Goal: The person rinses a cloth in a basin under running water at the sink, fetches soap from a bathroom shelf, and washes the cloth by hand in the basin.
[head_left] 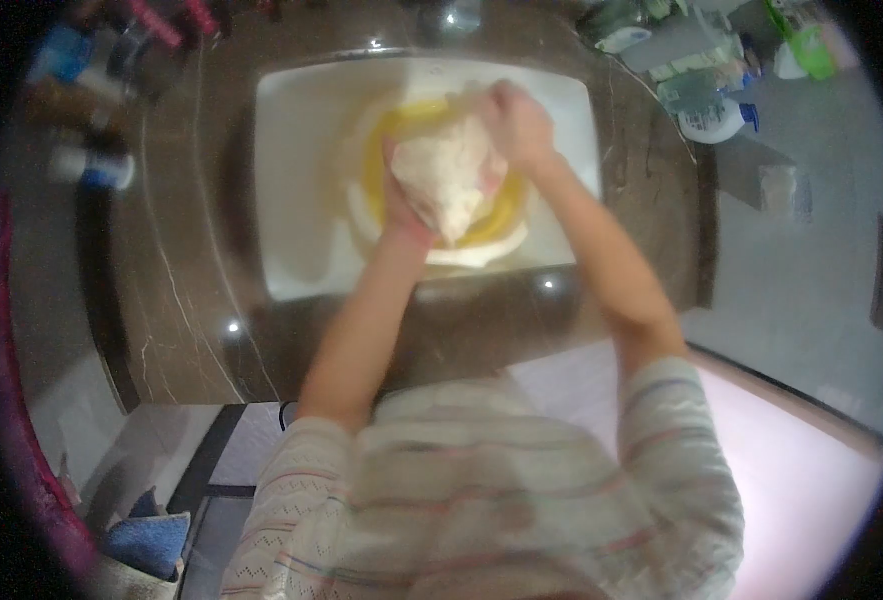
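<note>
A pale cream, crumpled cloth-like bundle [446, 175] hangs over a yellow basin [506, 205] in the white sink [301, 180]. My left hand [408, 205] is wrapped round the bundle's left side and underside. At the upper right of the bundle is my right hand [516, 120], its fingers curled closed and blurred; what they hold, if anything, is too smeared to make out. Another pale piece [476, 250] lies along the basin's near edge.
Brown marble counter [181, 250] surrounds the sink. Several bottles stand at the back right, among them a white bottle with a blue cap [713, 121]. A white container [106, 169] is at the left, and blue cloth [149, 540] is at the lower left.
</note>
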A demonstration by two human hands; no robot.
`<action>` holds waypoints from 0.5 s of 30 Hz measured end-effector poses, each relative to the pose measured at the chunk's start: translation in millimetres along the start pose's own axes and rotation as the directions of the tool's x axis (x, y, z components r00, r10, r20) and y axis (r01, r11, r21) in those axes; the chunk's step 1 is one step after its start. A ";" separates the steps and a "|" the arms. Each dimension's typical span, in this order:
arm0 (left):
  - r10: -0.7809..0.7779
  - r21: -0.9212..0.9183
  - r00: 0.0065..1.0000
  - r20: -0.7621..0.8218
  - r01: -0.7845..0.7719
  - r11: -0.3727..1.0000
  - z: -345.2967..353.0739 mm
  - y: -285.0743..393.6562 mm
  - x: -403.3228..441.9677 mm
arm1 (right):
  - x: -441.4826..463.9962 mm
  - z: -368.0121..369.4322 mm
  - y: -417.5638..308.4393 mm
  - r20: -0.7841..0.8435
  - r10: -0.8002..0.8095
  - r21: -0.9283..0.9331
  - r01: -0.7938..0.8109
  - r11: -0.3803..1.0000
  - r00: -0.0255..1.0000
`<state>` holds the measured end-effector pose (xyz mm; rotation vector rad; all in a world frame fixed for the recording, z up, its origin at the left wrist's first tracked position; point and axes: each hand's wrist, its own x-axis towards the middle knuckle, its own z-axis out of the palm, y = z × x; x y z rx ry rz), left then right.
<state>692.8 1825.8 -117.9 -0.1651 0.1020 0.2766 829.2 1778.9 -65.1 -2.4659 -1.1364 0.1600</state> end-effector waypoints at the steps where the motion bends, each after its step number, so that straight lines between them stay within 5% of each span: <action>1: 0.010 0.013 1.000 0.004 -0.010 1.000 0.5 1.3 0.7 | -11.7 -14.3 -16.1 0.001 0.029 0.108 -0.029 0.994 1.000; 6: 0.046 0.023 0.995 -0.088 -0.044 0.999 1.0 4.9 4.3 | -58.3 10.4 -11.4 0.025 -0.313 -0.044 0.314 0.948 0.949; 9: 0.062 0.067 0.987 -0.147 -0.052 0.996 -4.3 5.8 -0.4 | -55.9 7.1 -15.5 0.280 -0.179 0.058 0.170 0.984 0.943; 12: 0.080 0.099 0.985 -0.150 -0.066 0.993 -3.1 1.6 -0.9 | -57.8 8.9 -9.7 0.332 -0.172 0.069 0.158 0.985 0.927; 15: 0.104 0.111 0.974 -0.203 -0.083 0.990 -9.3 3.6 5.2 | -68.3 24.3 -7.3 0.177 -0.271 -0.018 0.279 0.960 0.946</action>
